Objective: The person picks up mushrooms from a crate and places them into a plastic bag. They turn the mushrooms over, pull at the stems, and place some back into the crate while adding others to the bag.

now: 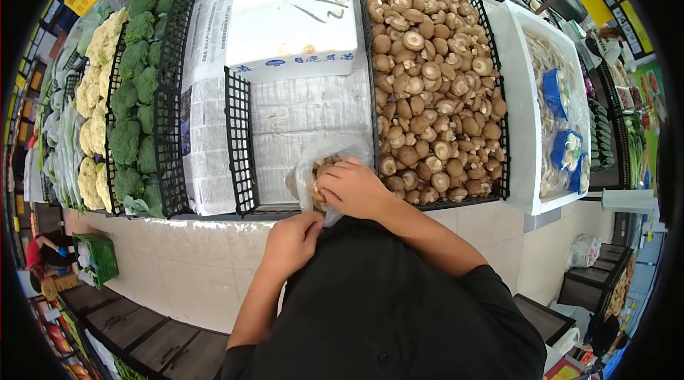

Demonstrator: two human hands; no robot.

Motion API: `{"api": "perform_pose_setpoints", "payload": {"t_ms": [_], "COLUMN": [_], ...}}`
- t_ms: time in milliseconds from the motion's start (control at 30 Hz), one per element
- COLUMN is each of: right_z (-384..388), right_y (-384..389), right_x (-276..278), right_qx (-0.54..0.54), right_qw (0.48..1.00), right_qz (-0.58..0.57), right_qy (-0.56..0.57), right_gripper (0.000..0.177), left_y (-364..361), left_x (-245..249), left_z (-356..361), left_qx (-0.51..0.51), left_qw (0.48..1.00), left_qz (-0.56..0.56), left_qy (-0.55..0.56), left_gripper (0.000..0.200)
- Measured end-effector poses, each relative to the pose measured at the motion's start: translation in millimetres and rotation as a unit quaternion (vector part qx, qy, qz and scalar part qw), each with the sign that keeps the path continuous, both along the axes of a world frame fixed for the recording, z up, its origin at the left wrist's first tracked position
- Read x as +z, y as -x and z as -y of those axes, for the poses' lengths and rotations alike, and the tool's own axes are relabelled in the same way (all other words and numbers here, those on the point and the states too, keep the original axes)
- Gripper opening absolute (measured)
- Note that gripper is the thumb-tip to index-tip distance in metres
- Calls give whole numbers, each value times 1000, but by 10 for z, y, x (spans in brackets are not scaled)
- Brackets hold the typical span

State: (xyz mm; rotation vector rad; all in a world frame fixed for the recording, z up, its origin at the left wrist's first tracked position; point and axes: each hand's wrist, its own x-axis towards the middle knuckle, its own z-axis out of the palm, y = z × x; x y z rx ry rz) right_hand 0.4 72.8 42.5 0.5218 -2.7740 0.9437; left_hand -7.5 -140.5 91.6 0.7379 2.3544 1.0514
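Observation:
A clear plastic bag with several brown mushrooms in it rests at the front edge of the newspaper-lined section. My left hand is closed, pinching the near edge of the bag between thumb and fingers. At the bag's mouth is my right hand, its fingers curled down onto a mushroom. Its fingertips are partly hidden. Just to the right lies a black crate section heaped with loose shiitake mushrooms.
Behind the bag stands a white foam box with handwritten numbers. Black plastic dividers separate the sections. Broccoli and cauliflower are at left. Another foam box holding packaged produce stands right. A person bends near a green crate.

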Motion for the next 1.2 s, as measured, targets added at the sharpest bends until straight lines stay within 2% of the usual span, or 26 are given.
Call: {"api": "perform_pose_setpoints", "payload": {"t_ms": [33, 133, 233, 333, 367, 467, 533, 633, 733, 767, 867, 900, 1033, 1133, 1200], "right_z": [-21, -50, -56, -193, -311, -900, -1275, -1703, -1659, -1594, -1351, -1317, -1276, -1297, -1288], "right_y": [-16, -74, -80, -169, -206, -371, -518, -710, -741, -757, -724, -702, -673, -719, -757], "right_x": [38, 100, 211, 248, 299, 479, 549, 308, 30, -49, -142, -250, -418, -318, -136], "right_qx": [6, 77, 89, 79, 60, -94, -239, -308, -316, -309, -302, -298, -316, -304, -334], "right_qw": [1000, 993, 988, 994, 993, 991, 965, 949, 947, 946, 936, 939, 930, 941, 938], "right_qz": [9, 77, 109, 73, 58, 49, 58, 64, 51, 76, 104, 102, 80, 80, 50], "right_qy": [-14, -35, -63, 34, 81, 84, 94, 31, -35, -63, -147, -135, -169, -125, -70], "right_gripper": [9, 11, 13, 14, 17, 23, 26, 28, 35, 46, 55, 59, 56, 56, 54], "left_y": [6, 16, 26, 26, 27, 77, 133, 224, 284, 298, 297, 293, 263, 238, 225], "left_x": [19, 68, 55, 96, 72, 282, 298, 393, 463, 489, 498, 510, 524, 511, 475], "left_z": [9, -8, -35, -63, -47, -30, 5, -3, -106, -140, -267, -302, -431, -477, -518], "left_qx": [-7, -22, -26, -23, -27, -3, 17, 41, 65, 45, 28, 21, 4, 1, -1], "left_qw": [998, 998, 998, 997, 997, 997, 996, 996, 989, 990, 988, 989, 989, 989, 988], "left_qz": [39, 35, 41, 65, 56, 82, 75, 41, 51, 47, 30, 29, 21, 27, 39], "left_qy": [-43, -46, -44, -39, -46, -11, -33, -71, -120, -127, -146, -146, -144, -143, -150], "left_gripper": [8, 7, 8, 9, 11, 16, 18, 15, 13, 15, 15, 14, 13, 13, 13]}}
